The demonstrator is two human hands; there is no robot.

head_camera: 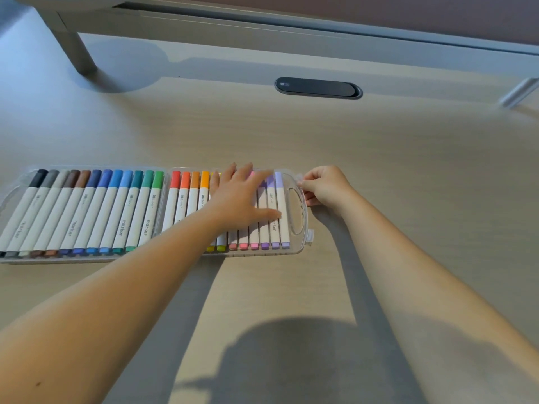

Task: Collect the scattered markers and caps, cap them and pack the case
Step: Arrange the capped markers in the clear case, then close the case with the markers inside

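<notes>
**Case packed, both hands on it**

The clear plastic marker case (297, 211) lay open flat on the pale wood-grain desk (379, 158), white-barrelled capped markers (122, 211) filling both halves in colour order. The left hand (242, 196) rested flat, fingers spread, on the right-half markers. The right hand (323, 185) pinched the small clear latch tab at the case's right edge, far corner.
</notes>
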